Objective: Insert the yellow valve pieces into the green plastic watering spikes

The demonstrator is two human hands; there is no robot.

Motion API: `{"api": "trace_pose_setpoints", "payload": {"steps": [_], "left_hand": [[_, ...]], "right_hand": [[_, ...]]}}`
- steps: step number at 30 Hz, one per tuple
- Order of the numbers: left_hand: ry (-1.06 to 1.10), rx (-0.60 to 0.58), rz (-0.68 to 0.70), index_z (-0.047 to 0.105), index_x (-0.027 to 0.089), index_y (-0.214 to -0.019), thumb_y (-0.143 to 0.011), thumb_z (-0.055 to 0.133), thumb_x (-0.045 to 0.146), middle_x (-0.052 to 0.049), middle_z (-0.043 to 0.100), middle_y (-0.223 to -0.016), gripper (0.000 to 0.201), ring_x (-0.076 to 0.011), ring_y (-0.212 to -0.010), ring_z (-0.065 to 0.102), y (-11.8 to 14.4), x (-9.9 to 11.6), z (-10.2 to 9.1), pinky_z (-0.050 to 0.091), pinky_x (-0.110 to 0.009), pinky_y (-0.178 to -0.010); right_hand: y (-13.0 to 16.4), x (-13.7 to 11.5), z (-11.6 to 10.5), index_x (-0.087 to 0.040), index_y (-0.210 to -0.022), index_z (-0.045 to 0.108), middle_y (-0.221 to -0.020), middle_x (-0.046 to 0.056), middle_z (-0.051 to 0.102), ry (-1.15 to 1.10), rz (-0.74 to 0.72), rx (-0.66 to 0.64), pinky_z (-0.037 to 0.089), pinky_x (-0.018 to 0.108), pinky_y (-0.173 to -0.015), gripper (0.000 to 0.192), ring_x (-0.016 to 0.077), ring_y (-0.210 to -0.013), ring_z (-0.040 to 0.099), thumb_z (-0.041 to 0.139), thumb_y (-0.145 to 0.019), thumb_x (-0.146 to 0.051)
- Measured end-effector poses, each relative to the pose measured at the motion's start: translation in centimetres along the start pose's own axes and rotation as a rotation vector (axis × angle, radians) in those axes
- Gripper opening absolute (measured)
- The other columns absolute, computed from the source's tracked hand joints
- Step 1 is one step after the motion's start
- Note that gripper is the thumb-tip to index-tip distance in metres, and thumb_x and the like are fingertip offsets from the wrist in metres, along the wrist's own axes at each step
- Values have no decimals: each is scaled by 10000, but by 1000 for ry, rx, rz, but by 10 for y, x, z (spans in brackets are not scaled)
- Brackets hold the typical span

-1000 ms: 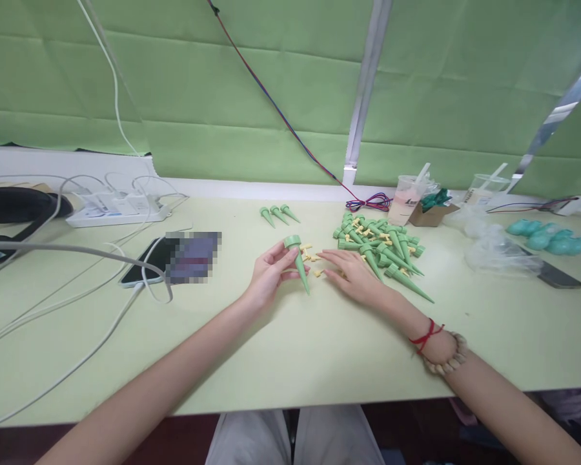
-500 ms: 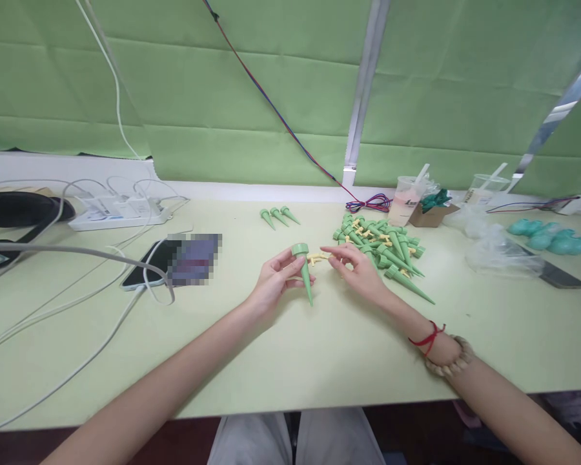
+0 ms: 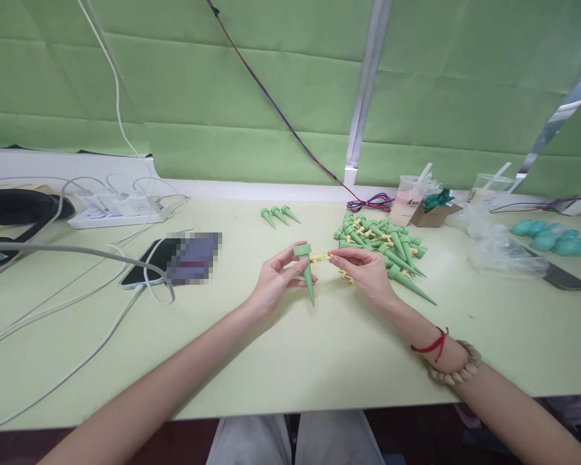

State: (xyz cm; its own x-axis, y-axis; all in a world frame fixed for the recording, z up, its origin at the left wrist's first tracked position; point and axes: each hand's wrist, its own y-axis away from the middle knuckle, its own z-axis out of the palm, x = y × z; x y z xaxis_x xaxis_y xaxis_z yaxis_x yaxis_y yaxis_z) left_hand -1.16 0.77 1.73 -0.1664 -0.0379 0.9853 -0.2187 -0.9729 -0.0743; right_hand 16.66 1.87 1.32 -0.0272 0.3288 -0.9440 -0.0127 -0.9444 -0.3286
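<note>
My left hand (image 3: 275,274) is closed around a green plastic plant watering spike (image 3: 308,278), its wide cap up and its point down. From the spike's side a small yellow valve (image 3: 318,258) sticks out to the right. The fingertips of my right hand (image 3: 365,268) pinch the valve's outer end. Below the right fingers another yellow valve (image 3: 346,276) lies on the table. A heap of green spikes (image 3: 382,239) mixed with yellow valves lies just beyond my right hand. Farther back, three green spikes (image 3: 279,216) lie side by side.
On the left are a phone (image 3: 150,261), white cables and a power strip (image 3: 119,213). At the back right stand drink cups (image 3: 407,200) and a small cardboard box (image 3: 433,216). Clear plastic bags (image 3: 506,252) and turquoise bulb-shaped things (image 3: 554,236) lie farther right.
My right fingers have drawn together into a pinch on the yellow valve's end. The yellow valve on the table below them now shows. My left hand keeps its hold on the spike.
</note>
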Motion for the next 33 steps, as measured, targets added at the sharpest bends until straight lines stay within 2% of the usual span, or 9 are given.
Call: {"api": "trace_pose_setpoints", "payload": {"steps": [5, 9, 12, 16, 22, 25, 27, 30, 33], "left_hand": [[-66, 4, 35, 514, 214, -1166, -690, 643, 389, -61, 607, -1041, 523, -164, -686, 668, 1, 1, 0, 531, -255, -625], [-117, -49, 69, 501, 188, -1183, -690, 642, 371, -58, 630, -955, 544, -172, -690, 661, 3, 2, 3, 537, -291, -660], [-178, -63, 114, 511, 173, -1178, -692, 644, 344, -43, 641, -858, 532, -179, -710, 652, 4, 2, 4, 537, -306, -677], [-240, -52, 180, 569, 181, -1121, -674, 660, 332, -42, 648, -869, 480, -171, -705, 642, 4, 1, 4, 535, -304, -685], [-175, -53, 114, 521, 173, -1183, -676, 654, 347, -31, 648, -796, 552, -173, -689, 640, 4, 3, 3, 535, -305, -662], [-194, -69, 126, 527, 184, -1179, -676, 658, 330, -19, 639, -786, 540, -164, -685, 635, 4, 3, 3, 532, -297, -674], [-188, -89, 129, 531, 189, -1171, -680, 656, 322, -19, 633, -812, 524, -159, -686, 632, 3, 1, 2, 533, -298, -679], [-174, -94, 120, 521, 189, -1173, -698, 640, 322, -23, 619, -827, 508, -162, -695, 634, 2, -1, 2, 536, -305, -676], [-167, -73, 124, 518, 193, -1167, -707, 630, 327, -31, 613, -858, 492, -170, -711, 638, 1, -1, 1, 536, -314, -680]], "right_hand": [[0, -1, 0, -182, -755, 713, -782, 51, 711, 60, -51, 49, 541, 358, -726, 226, 201, -738, 655, 731, -594, -338], [4, 0, 1, -172, -759, 709, -788, 71, 708, 129, -90, -23, 528, 325, -640, 242, 194, -692, 645, 739, -591, -343], [5, 0, 1, -165, -867, 690, -778, 66, 706, 138, -85, -87, 518, 314, -664, 312, 187, -706, 650, 726, -616, -346], [3, 0, 0, -160, -1012, 635, -633, 23, 677, 152, -21, -192, 510, 293, -624, 369, 161, -625, 647, 604, -739, -407], [4, -3, -1, -172, -843, 697, -799, 66, 706, 295, -142, -159, 516, 306, -665, 281, 186, -706, 652, 692, -646, -371], [6, -4, -1, -173, -749, 700, -695, 55, 699, 310, -90, -177, 518, 312, -615, 257, 182, -619, 644, 658, -676, -416], [6, -3, -1, -173, -664, 686, -615, 45, 677, 297, -46, -229, 511, 304, -584, 338, 165, -564, 628, 558, -754, -473], [4, -1, -3, -173, -736, 687, -670, 46, 680, 269, -58, -264, 506, 296, -602, 381, 159, -620, 632, 480, -807, -485], [3, -1, -3, -175, -853, 679, -798, 55, 694, 265, -100, -210, 514, 296, -660, 298, 177, -722, 645, 638, -704, -430]]}}
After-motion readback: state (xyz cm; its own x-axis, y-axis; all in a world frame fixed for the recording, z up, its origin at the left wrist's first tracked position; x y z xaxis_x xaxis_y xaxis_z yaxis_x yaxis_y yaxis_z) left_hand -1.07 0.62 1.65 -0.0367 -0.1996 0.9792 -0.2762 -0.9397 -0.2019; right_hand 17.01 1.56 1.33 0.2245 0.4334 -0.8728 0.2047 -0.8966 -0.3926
